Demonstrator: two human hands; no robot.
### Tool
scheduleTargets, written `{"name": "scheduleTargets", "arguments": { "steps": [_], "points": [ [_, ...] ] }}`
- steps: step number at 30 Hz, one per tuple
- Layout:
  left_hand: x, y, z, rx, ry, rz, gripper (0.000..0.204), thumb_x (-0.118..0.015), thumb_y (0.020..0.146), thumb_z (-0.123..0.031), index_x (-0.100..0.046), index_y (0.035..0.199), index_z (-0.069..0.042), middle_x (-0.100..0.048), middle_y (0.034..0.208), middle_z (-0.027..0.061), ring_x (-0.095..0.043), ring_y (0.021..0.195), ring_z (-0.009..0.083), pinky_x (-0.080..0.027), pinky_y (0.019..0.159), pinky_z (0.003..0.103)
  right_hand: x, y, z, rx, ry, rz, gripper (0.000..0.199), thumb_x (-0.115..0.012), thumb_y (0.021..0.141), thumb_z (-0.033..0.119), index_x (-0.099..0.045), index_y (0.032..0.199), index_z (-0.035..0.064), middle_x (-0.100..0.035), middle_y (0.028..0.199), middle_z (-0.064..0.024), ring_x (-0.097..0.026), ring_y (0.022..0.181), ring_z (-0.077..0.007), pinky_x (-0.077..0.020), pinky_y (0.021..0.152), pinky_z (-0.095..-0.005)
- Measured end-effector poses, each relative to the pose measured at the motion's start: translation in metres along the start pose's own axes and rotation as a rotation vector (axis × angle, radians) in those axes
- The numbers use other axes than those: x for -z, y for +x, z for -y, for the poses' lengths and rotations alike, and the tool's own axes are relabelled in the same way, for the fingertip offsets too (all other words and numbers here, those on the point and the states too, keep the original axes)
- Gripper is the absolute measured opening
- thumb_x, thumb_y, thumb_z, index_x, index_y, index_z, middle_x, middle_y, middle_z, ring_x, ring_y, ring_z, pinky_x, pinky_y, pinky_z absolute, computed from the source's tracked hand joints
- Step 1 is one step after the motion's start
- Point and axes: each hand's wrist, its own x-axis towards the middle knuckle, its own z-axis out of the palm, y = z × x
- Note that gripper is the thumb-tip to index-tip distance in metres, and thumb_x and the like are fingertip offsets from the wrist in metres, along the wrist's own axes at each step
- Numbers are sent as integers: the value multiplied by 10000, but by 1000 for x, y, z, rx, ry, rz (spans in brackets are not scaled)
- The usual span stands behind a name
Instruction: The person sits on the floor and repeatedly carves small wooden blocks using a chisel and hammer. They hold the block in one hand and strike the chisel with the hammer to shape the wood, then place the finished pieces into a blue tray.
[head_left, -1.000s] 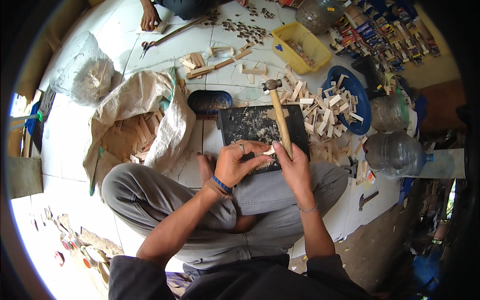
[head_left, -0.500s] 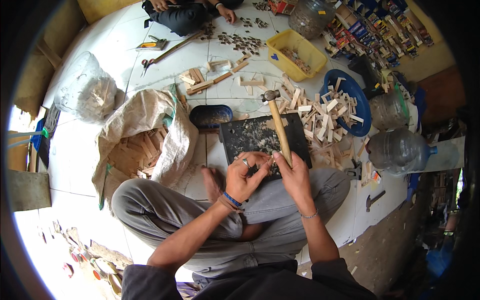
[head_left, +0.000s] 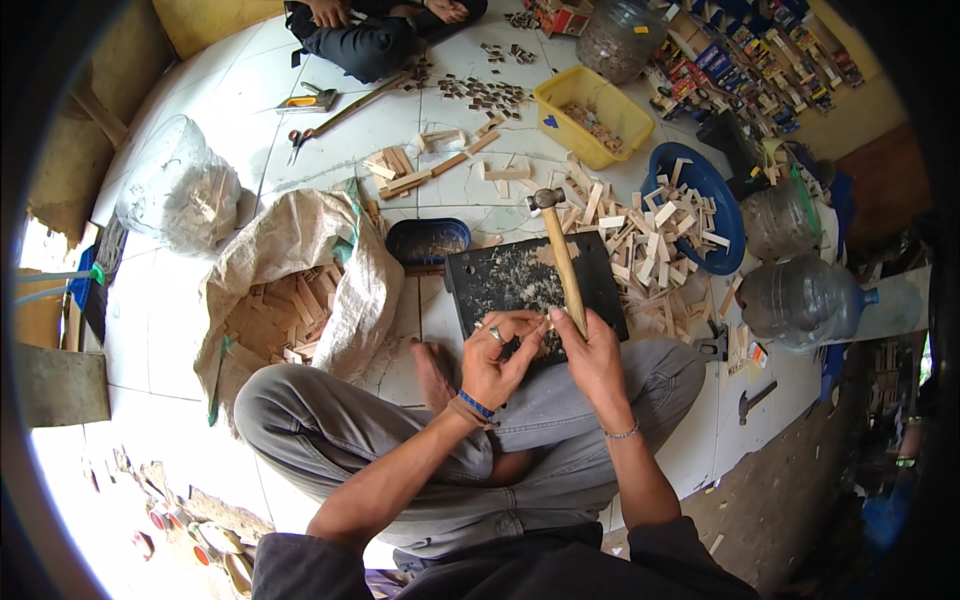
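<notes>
My right hand (head_left: 594,352) is closed round the lower handle of a hammer (head_left: 562,255), whose metal head points away from me. Close beside it, my left hand (head_left: 500,350) is closed in a pinch, fingertips almost meeting the right thumb. Whatever lies between those fingertips is too small to name. Both hands are over the near edge of a black board (head_left: 500,275) strewn with wood shavings. Right of the board, small wooden pieces (head_left: 645,240) lie in a heap that runs up to a tilted blue basin (head_left: 715,225).
A white sack (head_left: 370,290) of wood scraps stands left, near a blue tray (head_left: 428,240). Farther off are a yellow tub (head_left: 590,115), scissors (head_left: 296,142), a staple gun (head_left: 310,98) and a seated person (head_left: 365,40). A second hammer (head_left: 757,402) and a large bottle (head_left: 805,305) lie right.
The whole view has shifted slightly. My hands hold nearly the same pose, with the hammer still in the right one. The other person's hand at the top has lifted off the floor.
</notes>
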Motion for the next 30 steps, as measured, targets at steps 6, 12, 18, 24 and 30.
{"name": "scheduleTargets", "arguments": {
  "steps": [6,12,18,24,30],
  "points": [
    [-6,-2,2,-6,1,-48,70,-767,903,-54,-733,946,-11,-771,1040,120,-712,920,254,-532,837,351,3,-2,1,-120,-44,15,405,-671,1013,379,-683,966,-23,-650,726,-161,-618,624,-238,-483,610,-390],
    [-5,-4,4,6,-63,-53,82,-766,902,-55,-744,964,-8,-774,1049,121,-715,939,244,-526,869,346,7,-6,12,-37,-91,17,390,-651,1031,371,-683,1019,-17,-625,698,-159,-603,595,-243,-472,583,-368],
    [-3,-5,3,39,-34,-31,72,-766,902,-28,-745,966,-3,-777,1048,118,-719,971,218,-519,891,339,57,-42,33,237,-207,15,395,-599,1059,175,-559,1431,46,-696,853,-172,-666,663,-260,-514,628,-352],
    [-4,-5,5,41,-89,-33,68,-764,900,-35,-753,960,-6,-774,1024,119,-713,957,221,-518,888,338,100,-81,34,443,-480,127,527,-634,1008,64,-521,1522,101,-717,895,-167,-705,711,-284,-540,648,-386],
    [-2,-7,6,66,-118,-27,81,-771,888,-42,-749,955,-3,-769,1010,120,-710,961,223,-514,885,337,109,-97,25,434,-619,178,564,-673,974,50,-537,1517,123,-684,810,-139,-696,675,-266,-529,591,-396]
  ]
}}
